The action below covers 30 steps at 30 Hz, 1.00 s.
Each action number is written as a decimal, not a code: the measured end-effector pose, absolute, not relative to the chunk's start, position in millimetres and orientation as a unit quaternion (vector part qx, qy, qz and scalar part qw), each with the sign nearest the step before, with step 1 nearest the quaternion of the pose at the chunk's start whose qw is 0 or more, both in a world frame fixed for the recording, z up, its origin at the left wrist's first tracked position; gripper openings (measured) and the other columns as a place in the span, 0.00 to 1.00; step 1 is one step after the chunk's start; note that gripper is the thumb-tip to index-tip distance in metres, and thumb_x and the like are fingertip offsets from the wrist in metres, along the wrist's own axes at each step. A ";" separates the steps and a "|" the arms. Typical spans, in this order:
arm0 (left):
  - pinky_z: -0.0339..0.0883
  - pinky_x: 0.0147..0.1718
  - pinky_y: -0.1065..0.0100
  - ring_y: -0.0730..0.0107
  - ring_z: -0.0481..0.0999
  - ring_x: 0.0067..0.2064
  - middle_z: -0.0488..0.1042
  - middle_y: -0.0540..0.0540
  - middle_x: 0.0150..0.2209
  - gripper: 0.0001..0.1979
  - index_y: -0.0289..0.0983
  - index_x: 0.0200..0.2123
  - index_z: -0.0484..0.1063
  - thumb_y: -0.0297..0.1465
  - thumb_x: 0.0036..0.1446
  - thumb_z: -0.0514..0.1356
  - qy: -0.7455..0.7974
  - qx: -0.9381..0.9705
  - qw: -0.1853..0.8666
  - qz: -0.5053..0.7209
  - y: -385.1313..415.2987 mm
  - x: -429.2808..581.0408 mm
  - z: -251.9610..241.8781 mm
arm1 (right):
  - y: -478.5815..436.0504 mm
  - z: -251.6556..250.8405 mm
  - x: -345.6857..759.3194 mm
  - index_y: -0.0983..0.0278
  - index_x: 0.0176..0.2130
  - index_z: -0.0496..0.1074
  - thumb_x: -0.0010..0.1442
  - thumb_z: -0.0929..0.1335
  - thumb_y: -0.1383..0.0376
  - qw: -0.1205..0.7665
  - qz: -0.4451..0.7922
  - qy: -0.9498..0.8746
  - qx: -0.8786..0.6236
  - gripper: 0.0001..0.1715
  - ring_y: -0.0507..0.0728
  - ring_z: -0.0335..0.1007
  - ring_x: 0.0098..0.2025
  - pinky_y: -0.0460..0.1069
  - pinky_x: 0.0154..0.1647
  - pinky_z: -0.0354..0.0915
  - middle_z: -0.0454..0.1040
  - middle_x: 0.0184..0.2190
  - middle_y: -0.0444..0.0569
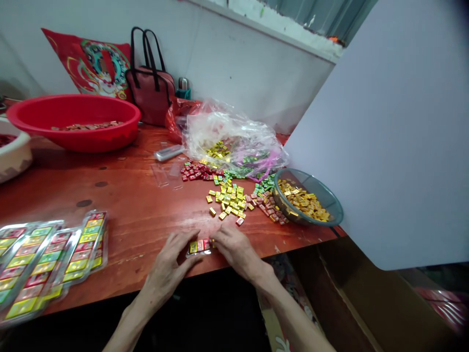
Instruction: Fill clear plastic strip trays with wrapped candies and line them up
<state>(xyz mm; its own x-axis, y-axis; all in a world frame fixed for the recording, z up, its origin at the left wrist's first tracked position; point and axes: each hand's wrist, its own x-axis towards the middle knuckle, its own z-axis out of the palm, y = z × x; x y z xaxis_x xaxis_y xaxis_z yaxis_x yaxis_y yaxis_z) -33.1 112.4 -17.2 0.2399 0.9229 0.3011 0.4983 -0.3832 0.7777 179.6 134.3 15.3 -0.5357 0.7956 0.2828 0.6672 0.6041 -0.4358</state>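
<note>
From the head view, I see the small clear tray [193, 254] low in the middle of the frame, near the table's [146, 205] front edge. Little shiny blocks [200, 245] sit in it. The left hand [169, 260] has its thumb and pointing finger spread wide, with the tray's left end between them; I can't tell if they press on it. The right hand [234, 247] has its fingers bent over the right end, by a bit of yellow. I can't tell if they pinch it.

I think the step is putting blocks in a row. The next move seems to need gentle fingers to set each one flat. Loose yellow blocks [230, 198] lie above the hands, and filled trays [78, 249] lie lower left.
</note>
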 end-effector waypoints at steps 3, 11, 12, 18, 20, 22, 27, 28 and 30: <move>0.70 0.45 0.57 0.60 0.73 0.47 0.73 0.46 0.46 0.23 0.46 0.56 0.64 0.38 0.58 0.61 0.484 0.738 0.278 0.379 112.1 -33.0 -16.5 | 173.7 33.6 203.7 0.64 0.43 0.71 0.65 0.62 0.69 0.294 0.118 -0.818 -0.480 0.10 0.54 0.67 0.39 0.47 0.41 0.61 0.71 0.38 0.49; 0.68 0.46 0.58 0.61 0.72 0.48 0.73 0.47 0.47 0.23 0.45 0.56 0.64 0.36 0.58 0.62 0.495 0.736 0.277 0.369 111.3 -30.9 -12.6 | 307.5 21.5 263.2 0.70 0.44 0.72 0.60 0.61 0.72 0.101 -0.065 -0.713 -0.691 0.15 0.61 0.63 0.44 0.52 0.45 0.57 0.72 0.42 0.60; 0.68 0.46 0.58 0.61 0.71 0.48 0.73 0.47 0.46 0.22 0.45 0.56 0.64 0.36 0.58 0.62 0.496 0.735 0.277 0.371 111.1 -30.9 -12.3 | 313.7 16.1 265.4 0.70 0.44 0.73 0.59 0.61 0.73 0.091 -0.063 -0.713 -0.693 0.16 0.61 0.63 0.44 0.52 0.45 0.57 0.72 0.41 0.60; 0.68 0.46 0.56 0.59 0.70 0.48 0.73 0.45 0.46 0.22 0.44 0.56 0.64 0.36 0.59 0.60 0.493 0.735 0.283 0.370 111.0 -31.7 -13.3 | 320.3 2.5 276.5 0.69 0.43 0.74 0.57 0.61 0.73 0.085 -0.061 -0.724 -0.682 0.17 0.61 0.62 0.43 0.53 0.46 0.56 0.72 0.41 0.59; 0.68 0.46 0.57 0.60 0.69 0.48 0.72 0.46 0.46 0.22 0.45 0.57 0.63 0.35 0.60 0.60 0.489 0.738 0.284 0.369 110.7 -32.2 -14.0 | 318.8 2.2 280.8 0.69 0.44 0.73 0.57 0.62 0.72 0.081 -0.070 -0.715 -0.691 0.17 0.62 0.62 0.44 0.54 0.46 0.56 0.71 0.42 0.61; 0.67 0.46 0.58 0.60 0.69 0.48 0.72 0.46 0.46 0.22 0.45 0.57 0.63 0.34 0.60 0.61 0.488 0.739 0.284 0.369 110.5 -32.6 -14.5 | 318.1 2.1 284.3 0.69 0.43 0.74 0.58 0.61 0.72 0.077 -0.074 -0.709 -0.697 0.17 0.62 0.63 0.44 0.54 0.46 0.56 0.71 0.41 0.61; 0.68 0.45 0.59 0.61 0.69 0.47 0.72 0.47 0.46 0.23 0.45 0.57 0.62 0.34 0.59 0.61 0.486 0.740 0.277 0.373 110.8 -33.4 -15.7 | 320.6 3.3 286.6 0.68 0.39 0.75 0.55 0.61 0.74 0.073 -0.062 -0.714 -0.693 0.16 0.60 0.66 0.42 0.52 0.45 0.58 0.73 0.38 0.57; 0.68 0.45 0.58 0.61 0.70 0.47 0.72 0.47 0.46 0.23 0.45 0.58 0.62 0.34 0.59 0.61 0.486 0.740 0.276 0.373 110.9 -33.5 -16.0 | 320.6 4.3 285.8 0.68 0.39 0.76 0.55 0.62 0.74 0.085 -0.059 -0.716 -0.691 0.16 0.60 0.66 0.41 0.52 0.44 0.59 0.73 0.37 0.57; 0.69 0.46 0.57 0.60 0.70 0.48 0.73 0.47 0.46 0.24 0.46 0.58 0.62 0.35 0.59 0.61 0.488 0.742 0.275 0.369 111.2 -33.6 -16.4 | 318.1 7.4 282.2 0.67 0.39 0.76 0.53 0.63 0.73 0.150 -0.028 -0.724 -0.673 0.15 0.59 0.67 0.39 0.51 0.43 0.60 0.74 0.37 0.55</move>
